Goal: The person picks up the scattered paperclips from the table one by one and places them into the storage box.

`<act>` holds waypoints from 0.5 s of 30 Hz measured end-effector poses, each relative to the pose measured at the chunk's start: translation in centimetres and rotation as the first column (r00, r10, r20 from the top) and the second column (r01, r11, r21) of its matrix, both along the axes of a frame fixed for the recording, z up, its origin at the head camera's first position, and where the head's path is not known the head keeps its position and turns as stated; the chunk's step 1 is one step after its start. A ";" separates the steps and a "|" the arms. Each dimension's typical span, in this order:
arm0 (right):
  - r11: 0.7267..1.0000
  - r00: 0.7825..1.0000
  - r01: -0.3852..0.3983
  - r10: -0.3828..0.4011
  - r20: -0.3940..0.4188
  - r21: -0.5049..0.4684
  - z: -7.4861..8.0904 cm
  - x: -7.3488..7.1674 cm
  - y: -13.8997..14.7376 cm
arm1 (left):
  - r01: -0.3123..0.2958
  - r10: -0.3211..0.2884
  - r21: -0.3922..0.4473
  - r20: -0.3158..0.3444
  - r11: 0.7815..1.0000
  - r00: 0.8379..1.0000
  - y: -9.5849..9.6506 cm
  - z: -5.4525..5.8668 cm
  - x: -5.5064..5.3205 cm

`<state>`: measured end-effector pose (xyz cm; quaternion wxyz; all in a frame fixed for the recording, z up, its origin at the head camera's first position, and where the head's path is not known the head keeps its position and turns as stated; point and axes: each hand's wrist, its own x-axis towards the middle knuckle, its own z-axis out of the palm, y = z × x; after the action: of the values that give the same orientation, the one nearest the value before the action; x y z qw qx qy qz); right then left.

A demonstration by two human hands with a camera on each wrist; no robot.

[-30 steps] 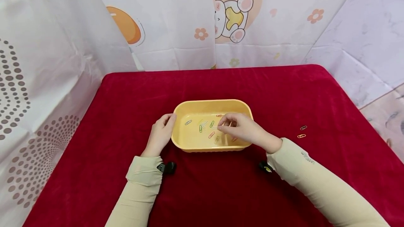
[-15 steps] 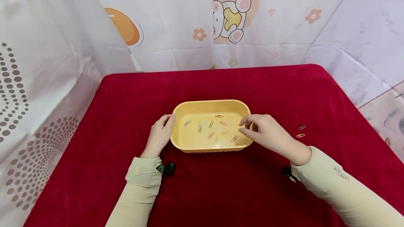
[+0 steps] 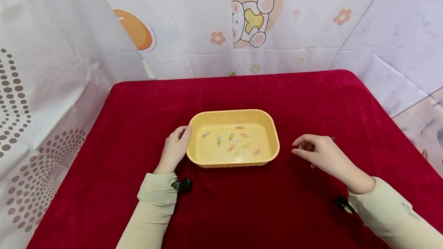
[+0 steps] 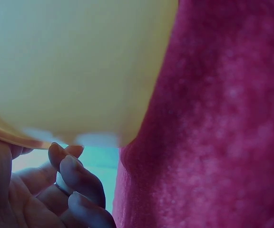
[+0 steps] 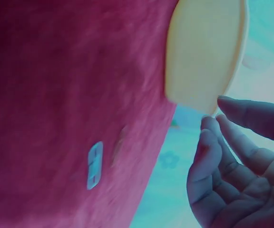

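A yellow plastic tray [image 3: 232, 164] stands on the table with several coloured paper clips [image 3: 230, 148] scattered over its floor. My left hand [image 3: 174, 147] grips its left rim; the left wrist view shows curled fingers [image 4: 82, 175] at the tray's edge. To the right of the tray hovers my right hand [image 3: 320, 155], thumb and fingertips bent and slightly apart, with no clip visible between them. Under and beside it lie loose clips: a pinkish clip [image 3: 312, 165] and a dark clip [image 3: 333, 138], both partly hidden. A pale clip [image 5: 94, 165] lies on the cloth in the right wrist view.
Red velvet cloth [image 3: 242, 210] covers the table. Printed white curtains [image 3: 194, 30] hang behind it and along the left side. A small black wrist camera [image 3: 186, 185] sits on the left wrist, and another camera [image 3: 344, 205] on the right.
My right hand has moved out of the tray to the right, over the cloth by the loose clips, uncovering the clips and right rim. My left hand has stayed on the left rim.
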<state>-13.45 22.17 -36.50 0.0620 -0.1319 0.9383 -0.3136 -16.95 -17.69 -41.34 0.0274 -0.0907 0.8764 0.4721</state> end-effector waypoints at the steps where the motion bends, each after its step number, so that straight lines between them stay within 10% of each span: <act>1: 1.000 1.000 0.003 -0.003 0.010 0.008 -0.1 0.1 0.4 | 0.000 0.000 -0.002 0.000 1.000 1.000 0.0 0.0 0.0; 15: 0.994 0.998 -0.007 0.000 0.064 0.112 -2.2 0.9 4.4 | 0.006 -0.006 0.009 0.004 1.000 1.000 0.0 0.2 0.1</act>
<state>-12.58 26.60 -38.72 0.0999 -0.1196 0.9517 -0.2645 -16.87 -17.73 -41.18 0.0310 -0.0890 0.8745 0.4757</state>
